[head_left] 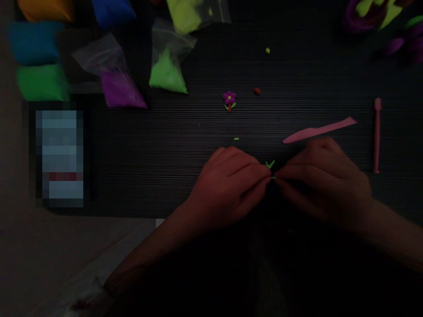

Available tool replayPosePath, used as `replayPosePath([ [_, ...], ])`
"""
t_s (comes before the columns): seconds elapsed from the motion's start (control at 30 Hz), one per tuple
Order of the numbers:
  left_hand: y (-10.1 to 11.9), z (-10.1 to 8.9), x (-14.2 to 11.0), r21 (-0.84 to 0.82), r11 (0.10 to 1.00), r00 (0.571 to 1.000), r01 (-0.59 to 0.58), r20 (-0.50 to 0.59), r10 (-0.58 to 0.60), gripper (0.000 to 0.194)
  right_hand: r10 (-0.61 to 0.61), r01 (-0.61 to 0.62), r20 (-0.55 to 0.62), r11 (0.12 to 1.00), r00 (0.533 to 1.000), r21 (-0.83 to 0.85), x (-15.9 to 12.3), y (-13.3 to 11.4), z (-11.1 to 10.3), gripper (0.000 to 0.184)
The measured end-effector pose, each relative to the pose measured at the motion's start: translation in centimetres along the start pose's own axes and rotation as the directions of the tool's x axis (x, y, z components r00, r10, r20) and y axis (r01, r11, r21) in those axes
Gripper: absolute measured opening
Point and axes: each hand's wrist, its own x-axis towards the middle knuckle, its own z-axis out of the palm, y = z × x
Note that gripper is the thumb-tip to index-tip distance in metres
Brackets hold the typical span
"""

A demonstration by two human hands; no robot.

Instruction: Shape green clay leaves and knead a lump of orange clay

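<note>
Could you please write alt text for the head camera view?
Left hand and right hand pinch a thin green strand above a dark table, near a small purple flower, pink tools and bags of coloured clay.

Thin green strand, held, near forked green piece

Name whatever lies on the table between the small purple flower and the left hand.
One short light-green piece lies there on the dark table, between the flower and the left hand, in the head view.
</note>
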Motion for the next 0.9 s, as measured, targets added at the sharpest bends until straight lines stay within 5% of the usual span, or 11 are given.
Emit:
replayPosePath([
  [0.9,0.08,-0.06,0.04,-0.019,1.000,1.000,-0.009,-0.004,0.009,0.012,0.033,-0.033,-0.013,0.999,0.999,0.023,-0.19,0.07,0.18,0.014],
])
